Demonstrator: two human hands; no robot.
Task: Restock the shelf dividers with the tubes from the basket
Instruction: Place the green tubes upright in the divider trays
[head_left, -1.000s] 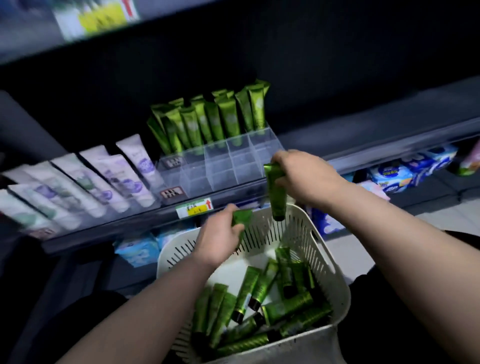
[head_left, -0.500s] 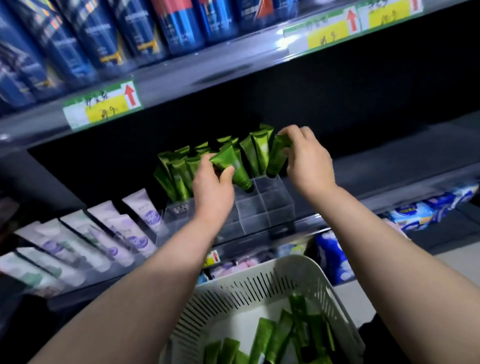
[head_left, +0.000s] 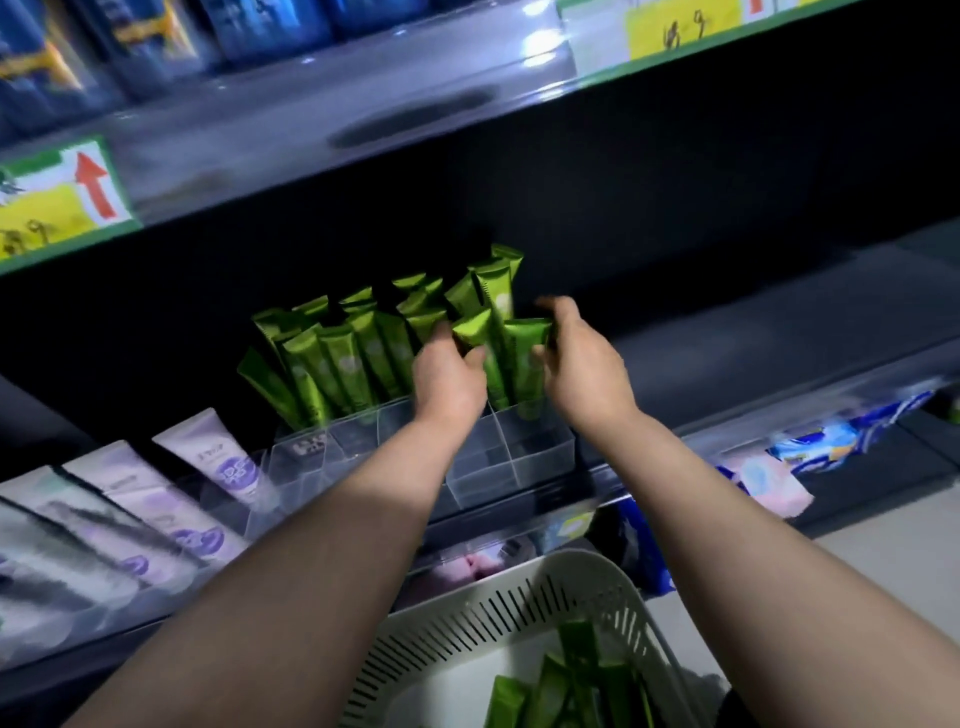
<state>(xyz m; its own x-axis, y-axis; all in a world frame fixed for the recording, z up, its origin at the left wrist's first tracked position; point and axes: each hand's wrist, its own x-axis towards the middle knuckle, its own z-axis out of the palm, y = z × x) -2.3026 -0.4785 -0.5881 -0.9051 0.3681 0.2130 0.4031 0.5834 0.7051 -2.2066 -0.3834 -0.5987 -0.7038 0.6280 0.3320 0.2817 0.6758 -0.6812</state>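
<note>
Both hands are up at the shelf, over the clear dividers (head_left: 498, 452). L hand (head_left: 449, 376) pinches a green tube (head_left: 472, 332) just under its flat crimped top, thumb on the near side, fingers curled round the back, grip closed tight on it w/ no gap showing. The tube stands nearly upright, tilted a bit left, w/ its lower end down in a back slot of the dividers. R hand (head_left: 584, 366) holds a second tube (head_left: 524, 358) just beside the first, on its right. Its fingers hook over the crimped top edge & the thumb is against the front, so that grip is clamped too. The fingertips are blurred, so can't tell how many actually touch. This tube's bottom sits in the far-right back slot, and the two tubes are v. close at the top. Behind & left of them a row of stocked tubes (head_left: 337, 364) leans in the back slots. The basket (head_left: 519, 608), white w/ a slotted wall, sits low in front betw. the forearms, w/ loose tubes (head_left: 571, 686) lying in it. Left of the dividers, pale purple tubes (head_left: 223, 460) lie slanted in their own slots. A price tag (head_left: 52, 197) w/ a red arrow is on the shelf edge above, blue packs (head_left: 156, 36) on that upper shelf are blurred, & blue packets (head_left: 810, 447) sit on the lower shelf at right
</note>
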